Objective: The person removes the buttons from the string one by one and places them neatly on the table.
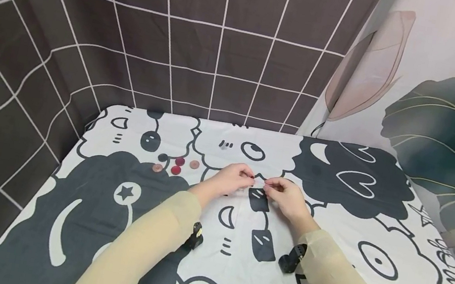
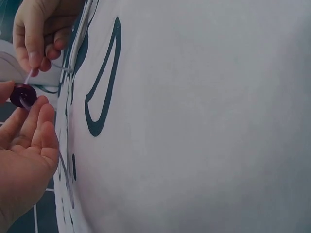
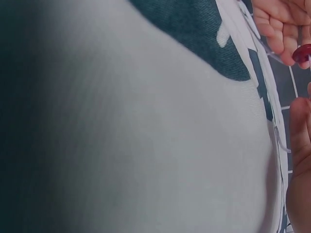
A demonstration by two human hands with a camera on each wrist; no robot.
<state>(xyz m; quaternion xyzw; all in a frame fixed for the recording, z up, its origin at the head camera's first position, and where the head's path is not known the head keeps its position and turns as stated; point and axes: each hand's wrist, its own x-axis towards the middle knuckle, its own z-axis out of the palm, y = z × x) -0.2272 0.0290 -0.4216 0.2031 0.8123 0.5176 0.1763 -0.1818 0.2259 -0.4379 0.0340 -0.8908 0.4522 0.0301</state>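
My left hand (image 1: 232,180) pinches a dark red button (image 2: 23,96) between thumb and fingertips, just above the table. A thin pale purple cord (image 2: 28,76) passes through the button. The cord's upper part runs to my right hand (image 1: 286,198), whose thumb and finger pinch it close beside the left hand. In the right wrist view the red button (image 3: 302,54) shows at the right edge, at the left hand's fingertips. More of the cord (image 3: 283,141) hangs down near the cloth.
Several loose round buttons lie left of the hands: two red ones (image 1: 175,170), two pinkish ones (image 1: 194,164) and a dark one (image 1: 163,157). A black and white cartoon cloth (image 1: 323,273) covers the table. A dark grid curtain (image 1: 189,45) hangs behind, a leaf-patterned one (image 1: 452,119) at right.
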